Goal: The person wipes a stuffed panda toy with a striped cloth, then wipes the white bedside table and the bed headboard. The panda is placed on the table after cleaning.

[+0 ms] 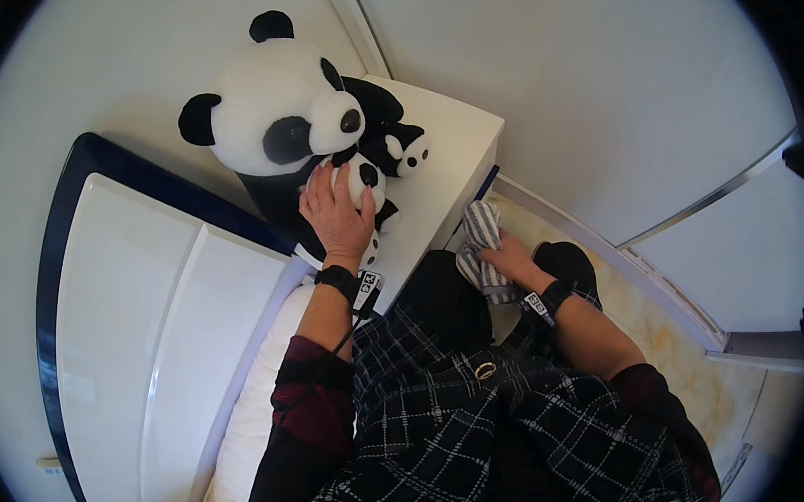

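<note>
A large black-and-white plush panda [254, 85] sits on a white nightstand [441, 124], leaning towards the wall corner. Against its belly is a small plush panda [369, 172]. My left hand [338, 217] is cupped over the small panda's head, with the fingers on one side and the thumb near its face. Part of the small panda is hidden under that hand. Lower and to the right, beside the nightstand, my right hand [512, 260] grips a bunched grey-and-white striped cloth [483, 223]. The cloth hangs in front of my knees.
A white headboard with a dark blue edge [155, 178] stands at the left, with white bedding [272, 396] below it. White panels [573, 82] rise beyond the nightstand at the right. Marbled floor tiles [633, 303] show beside my legs. Both wrists wear black straps with small tags.
</note>
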The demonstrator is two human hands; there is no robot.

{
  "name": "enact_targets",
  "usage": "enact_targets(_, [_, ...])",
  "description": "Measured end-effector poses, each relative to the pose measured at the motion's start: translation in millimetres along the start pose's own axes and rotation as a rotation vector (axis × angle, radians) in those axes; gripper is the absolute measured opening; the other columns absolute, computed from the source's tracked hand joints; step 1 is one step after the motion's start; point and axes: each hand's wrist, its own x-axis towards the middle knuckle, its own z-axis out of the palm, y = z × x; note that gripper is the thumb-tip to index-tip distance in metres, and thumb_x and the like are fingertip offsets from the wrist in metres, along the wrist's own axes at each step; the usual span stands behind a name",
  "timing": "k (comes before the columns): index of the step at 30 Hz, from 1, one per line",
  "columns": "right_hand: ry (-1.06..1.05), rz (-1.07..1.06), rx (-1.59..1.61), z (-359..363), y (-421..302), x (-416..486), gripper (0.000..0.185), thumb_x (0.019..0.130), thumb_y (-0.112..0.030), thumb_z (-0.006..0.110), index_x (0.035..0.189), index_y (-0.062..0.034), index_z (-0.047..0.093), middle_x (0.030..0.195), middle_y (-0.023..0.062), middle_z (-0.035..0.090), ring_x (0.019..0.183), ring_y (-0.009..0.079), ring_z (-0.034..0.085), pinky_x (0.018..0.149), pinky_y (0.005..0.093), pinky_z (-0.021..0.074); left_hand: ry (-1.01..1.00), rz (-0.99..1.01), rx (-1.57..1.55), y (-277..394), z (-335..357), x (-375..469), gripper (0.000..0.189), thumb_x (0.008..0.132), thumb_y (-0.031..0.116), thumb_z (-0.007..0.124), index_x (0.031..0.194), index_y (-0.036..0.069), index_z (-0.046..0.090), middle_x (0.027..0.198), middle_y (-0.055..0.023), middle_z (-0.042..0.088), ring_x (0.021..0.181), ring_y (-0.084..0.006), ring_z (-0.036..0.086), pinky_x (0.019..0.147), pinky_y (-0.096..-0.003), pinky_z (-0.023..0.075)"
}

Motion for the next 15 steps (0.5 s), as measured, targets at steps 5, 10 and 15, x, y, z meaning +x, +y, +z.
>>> enact_targets(5, [0.012, -0.006, -0.065, -15, -5, 7, 0.06, 0.078, -0.033, 0.079, 0.118, 0.0079, 0.062, 0.107, 0.0336, 0.07, 0.104, 0.0489, 0.068, 0.092, 0.0498, 0.0539, 0.004, -0.067, -0.044, 20, 11, 1, 0.076, 0.08, 0.044, 0.083, 0.142, 0.009, 0.056, 0.143, -0.0188, 0.053, 0.137, -0.0382, 0.046, 0.111, -0.0526, 0.0302])
enact_targets(10, [-0.027, 0.02, -0.06, -22, -10, 6, 0.062, 0.079, -0.032, 0.079, 0.122, 0.0083, 0.061, 0.111, 0.0325, 0.071, 0.106, 0.0462, 0.068, 0.093, 0.0479, 0.0539, -0.003, -0.081, 0.001, 20, 17, -3, 0.082, 0.078, 0.044, 0.086, 0.145, 0.01, 0.052, 0.145, -0.0195, 0.05, 0.136, -0.0382, 0.045, 0.109, -0.0528, 0.0303])
enact_targets(15, [-0.042, 0.037, -0.07, -24, -16, 5, 0.063, 0.081, -0.03, 0.077, 0.127, 0.0096, 0.059, 0.115, 0.0305, 0.071, 0.107, 0.0417, 0.07, 0.095, 0.0452, 0.0541, 0.0, -0.043, 0.059, 18, 25, -10, 0.077, 0.079, 0.035, 0.083, 0.145, 0.01, 0.051, 0.147, -0.02, 0.048, 0.136, -0.0387, 0.044, 0.108, -0.0523, 0.0309])
